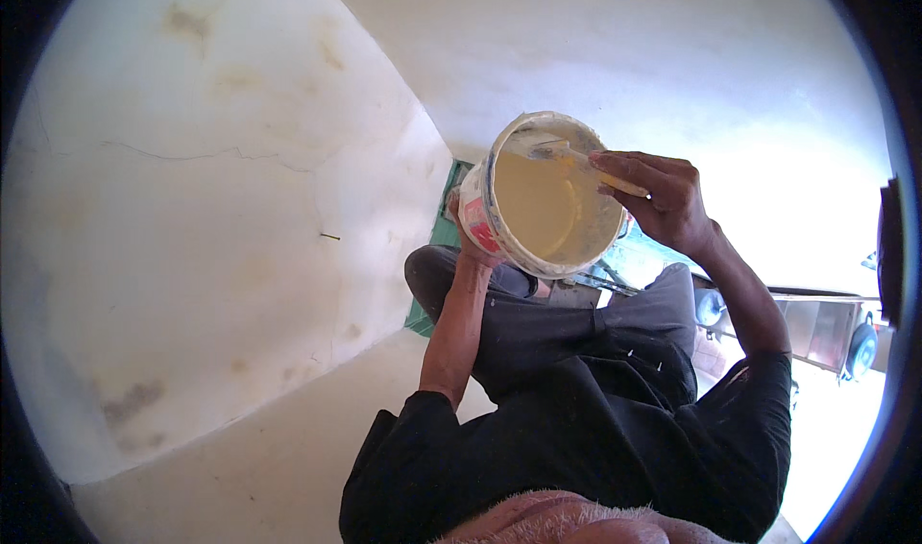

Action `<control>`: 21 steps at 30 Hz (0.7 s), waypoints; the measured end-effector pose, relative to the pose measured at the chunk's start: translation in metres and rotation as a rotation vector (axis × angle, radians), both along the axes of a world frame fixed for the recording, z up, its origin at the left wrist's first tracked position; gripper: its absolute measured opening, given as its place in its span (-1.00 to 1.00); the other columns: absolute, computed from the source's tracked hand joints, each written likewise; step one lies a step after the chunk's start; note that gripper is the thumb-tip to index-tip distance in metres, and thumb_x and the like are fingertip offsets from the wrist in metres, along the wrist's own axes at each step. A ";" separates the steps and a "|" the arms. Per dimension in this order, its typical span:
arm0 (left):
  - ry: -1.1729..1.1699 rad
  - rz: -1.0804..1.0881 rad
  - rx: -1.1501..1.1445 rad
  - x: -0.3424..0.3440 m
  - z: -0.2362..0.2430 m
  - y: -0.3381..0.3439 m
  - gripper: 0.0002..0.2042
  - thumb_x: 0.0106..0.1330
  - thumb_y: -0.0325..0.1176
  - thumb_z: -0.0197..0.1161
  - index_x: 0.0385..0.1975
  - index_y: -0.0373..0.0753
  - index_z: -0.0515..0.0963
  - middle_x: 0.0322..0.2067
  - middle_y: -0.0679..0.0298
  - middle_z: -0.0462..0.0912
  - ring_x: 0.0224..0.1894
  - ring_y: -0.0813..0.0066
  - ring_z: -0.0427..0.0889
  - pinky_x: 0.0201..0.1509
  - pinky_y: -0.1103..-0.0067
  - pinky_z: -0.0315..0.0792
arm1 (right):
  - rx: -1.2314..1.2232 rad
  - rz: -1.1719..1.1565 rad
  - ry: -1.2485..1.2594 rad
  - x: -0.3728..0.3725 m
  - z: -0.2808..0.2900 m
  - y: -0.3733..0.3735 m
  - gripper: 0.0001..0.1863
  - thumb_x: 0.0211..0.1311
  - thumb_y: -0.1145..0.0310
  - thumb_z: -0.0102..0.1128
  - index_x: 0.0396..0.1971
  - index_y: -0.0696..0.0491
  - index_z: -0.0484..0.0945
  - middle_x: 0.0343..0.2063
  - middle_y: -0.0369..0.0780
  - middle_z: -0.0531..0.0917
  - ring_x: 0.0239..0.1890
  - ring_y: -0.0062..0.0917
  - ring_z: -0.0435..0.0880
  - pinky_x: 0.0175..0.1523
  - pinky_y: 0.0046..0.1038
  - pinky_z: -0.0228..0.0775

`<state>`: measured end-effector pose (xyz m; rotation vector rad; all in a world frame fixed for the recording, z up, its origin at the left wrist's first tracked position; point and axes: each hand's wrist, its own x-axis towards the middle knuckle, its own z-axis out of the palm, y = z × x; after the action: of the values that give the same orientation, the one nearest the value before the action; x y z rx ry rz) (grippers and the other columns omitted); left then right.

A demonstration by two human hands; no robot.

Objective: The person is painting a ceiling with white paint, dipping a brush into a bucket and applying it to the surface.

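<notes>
A round white bucket (477,219), with a red patch on its side and smears along its rim, is tilted so that its mouth faces me. Cream-yellow paint (538,203) fills much of its inside. My left hand (466,227) is closed around the bucket's left side and underside, with some fingers hidden behind it. Over the bucket's right rim, my right hand (663,193) pinches the yellowish handle of what looks like a paintbrush (576,159). The brush's flat head is inside the bucket, near the upper inner wall; its bristles cannot be made out clearly.
On the left stands a pale wall (221,208) with stains, a thin crack and a small nail (330,237) sticking out. Green framework (449,232) shows behind the bucket. Down at the right are a metal counter (816,331) and a dark round pan (862,347).
</notes>
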<state>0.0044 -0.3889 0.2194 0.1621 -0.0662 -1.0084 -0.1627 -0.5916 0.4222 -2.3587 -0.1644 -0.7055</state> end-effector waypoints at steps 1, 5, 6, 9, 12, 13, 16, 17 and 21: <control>0.006 -0.052 -0.064 0.000 0.001 0.002 -0.13 0.24 0.47 -0.17 0.40 -0.07 0.26 0.34 0.07 0.35 0.33 0.01 0.39 0.34 0.04 0.36 | -0.071 -0.005 -0.056 -0.002 0.001 -0.001 -0.68 0.16 0.57 0.35 -0.04 0.21 0.65 -0.20 -0.03 0.75 -0.21 -0.30 0.80 -0.15 -0.34 0.70; -0.051 -0.082 -0.138 -0.004 0.016 0.000 -0.12 0.24 0.47 -0.20 0.42 -0.07 0.23 0.36 0.08 0.32 0.37 0.01 0.34 0.36 0.03 0.34 | -0.109 -0.101 -0.136 -0.016 0.019 0.000 -0.70 0.14 0.56 0.39 -0.09 0.23 0.65 -0.27 -0.05 0.77 -0.25 -0.34 0.80 -0.21 -0.40 0.69; -0.106 -0.066 -0.114 -0.004 0.020 0.003 -0.11 0.24 0.46 -0.20 0.42 -0.08 0.23 0.37 0.08 0.31 0.38 0.00 0.33 0.37 0.02 0.32 | -0.053 -0.123 -0.132 -0.018 0.026 0.004 -0.71 0.15 0.57 0.38 -0.11 0.25 0.65 -0.28 -0.04 0.77 -0.25 -0.35 0.80 -0.21 -0.41 0.69; -0.067 -0.029 -0.083 -0.005 0.030 0.001 -0.13 0.26 0.44 -0.17 0.45 -0.03 0.16 0.39 0.10 0.27 0.38 -0.02 0.30 0.38 -0.01 0.30 | 0.266 -0.195 -0.045 -0.022 0.045 0.011 -0.83 0.26 0.57 0.27 -0.17 0.30 0.66 -0.35 -0.09 0.77 -0.29 -0.47 0.78 -0.20 -0.45 0.66; -0.013 0.067 -0.061 -0.002 0.037 -0.002 -0.15 0.27 0.43 -0.15 0.47 0.01 0.13 0.40 0.10 0.25 0.37 -0.02 0.31 0.39 -0.02 0.27 | 0.659 -0.129 0.107 -0.015 0.039 0.019 -0.83 0.33 0.53 0.18 -0.23 0.36 0.63 -0.42 -0.05 0.74 -0.34 -0.41 0.78 -0.20 -0.42 0.66; -0.041 0.048 -0.112 0.000 0.036 -0.003 -0.15 0.27 0.43 -0.14 0.46 0.02 0.14 0.40 0.11 0.25 0.37 0.00 0.32 0.40 -0.01 0.26 | 0.748 -0.094 0.138 -0.009 0.040 0.024 -0.83 0.33 0.53 0.17 -0.25 0.36 0.61 -0.41 -0.03 0.73 -0.34 -0.38 0.77 -0.20 -0.40 0.67; -0.075 0.009 -0.219 -0.004 0.040 -0.004 -0.15 0.26 0.43 -0.11 0.45 0.02 0.16 0.40 0.13 0.27 0.36 0.04 0.33 0.39 0.01 0.28 | 0.913 -0.015 0.198 0.003 0.035 0.029 -0.80 0.34 0.50 0.16 -0.26 0.38 0.58 -0.37 0.02 0.71 -0.35 -0.31 0.77 -0.22 -0.37 0.68; -0.081 0.003 -0.243 -0.005 0.042 -0.004 -0.15 0.26 0.43 -0.10 0.45 0.02 0.17 0.39 0.14 0.28 0.36 0.05 0.34 0.38 0.02 0.29 | 0.863 0.008 0.197 0.008 0.038 0.030 -0.80 0.33 0.50 0.16 -0.24 0.37 0.58 -0.35 0.01 0.72 -0.33 -0.33 0.78 -0.21 -0.37 0.67; -0.044 -0.027 -0.215 -0.005 0.017 0.004 -0.15 0.26 0.45 -0.13 0.45 0.02 0.18 0.39 0.18 0.30 0.37 0.09 0.34 0.38 0.05 0.30 | 0.391 -0.061 0.111 0.026 0.038 0.034 -0.81 0.23 0.59 0.19 -0.17 0.30 0.63 -0.30 -0.06 0.75 -0.28 -0.34 0.78 -0.12 -0.37 0.65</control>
<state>-0.0009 -0.3847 0.2363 -0.0133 -0.2166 -1.0173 -0.1363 -0.5581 0.4598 -2.0263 0.0888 -0.5734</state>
